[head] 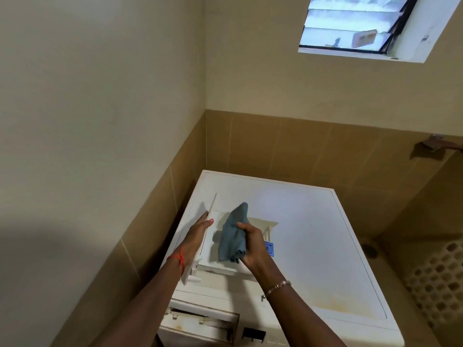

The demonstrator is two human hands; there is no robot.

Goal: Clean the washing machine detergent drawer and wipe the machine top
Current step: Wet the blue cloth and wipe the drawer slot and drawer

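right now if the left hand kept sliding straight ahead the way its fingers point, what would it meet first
Probably the thin pale stick lying on the white washing machine top, just beyond the left hand; depth is unclear.

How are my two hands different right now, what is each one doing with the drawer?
The right hand is closed around a bunched blue-grey cloth, held above the white plastic detergent drawer; the left hand holds nothing, fingers straight and flat against the drawer's left side. The left wrist wears a red thread, the right a beaded bracelet. Both are over the white washing machine top.
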